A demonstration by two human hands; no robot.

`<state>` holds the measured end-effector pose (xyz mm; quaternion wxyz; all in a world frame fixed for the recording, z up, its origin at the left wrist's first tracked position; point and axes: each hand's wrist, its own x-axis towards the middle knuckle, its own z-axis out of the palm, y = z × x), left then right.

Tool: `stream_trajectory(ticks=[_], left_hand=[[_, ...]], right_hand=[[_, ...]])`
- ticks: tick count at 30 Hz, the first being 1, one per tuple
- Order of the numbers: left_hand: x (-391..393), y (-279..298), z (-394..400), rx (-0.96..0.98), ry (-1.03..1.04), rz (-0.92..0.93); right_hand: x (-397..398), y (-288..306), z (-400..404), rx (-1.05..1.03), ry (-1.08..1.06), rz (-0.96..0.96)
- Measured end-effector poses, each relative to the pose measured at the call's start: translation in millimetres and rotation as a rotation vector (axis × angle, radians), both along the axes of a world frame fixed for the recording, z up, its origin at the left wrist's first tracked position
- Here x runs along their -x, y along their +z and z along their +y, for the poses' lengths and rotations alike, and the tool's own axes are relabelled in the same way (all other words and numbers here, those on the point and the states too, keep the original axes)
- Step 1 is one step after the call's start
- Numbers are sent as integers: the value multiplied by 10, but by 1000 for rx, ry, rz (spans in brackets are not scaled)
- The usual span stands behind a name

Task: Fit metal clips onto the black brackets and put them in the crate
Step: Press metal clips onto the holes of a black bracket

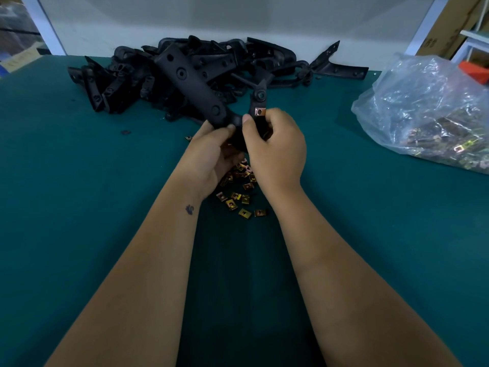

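Note:
Above the green table, both hands hold one curved black bracket (190,83). My left hand (211,154) grips its bend from below, and the long arm sticks up to the left. My right hand (275,144) grips the short arm, thumb pressed beside a copper-coloured metal clip (259,111) seated on that arm. A scatter of loose brass clips (239,192) lies on the table under my hands. No crate is in view.
A heap of black brackets (211,64) lies at the back of the green table (79,181), against a white wall. A clear plastic bag of clips (428,112) sits at the right. Cardboard boxes and a red object (475,71) stand beyond it.

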<state>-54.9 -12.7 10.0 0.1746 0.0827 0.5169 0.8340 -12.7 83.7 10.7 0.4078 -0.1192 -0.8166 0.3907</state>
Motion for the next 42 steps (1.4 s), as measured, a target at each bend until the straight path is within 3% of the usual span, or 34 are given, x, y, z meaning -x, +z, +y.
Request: stream_trajectory(ticks=[9,18,28,31,37,42], left_hand=[[-2,-17,-36,-67,262,-43],[-218,205,327,-35,286,-69],[-787,343,1055,238,149,52],[-972,365,1234,147,185,-5],[-1691,390,1729,-69,-87,-57],[-2199,415,2059,-159,-198,-134]], right_hand=[[-63,-51,-27,141,224,-127],[-270,59,143,761,320,52],[-897,166,677,873,-7,252],[-1196,188,901,881,-49,271],[-1807,263,1282,978,-115,435],[-2529,252,1712,934,-264,499]])
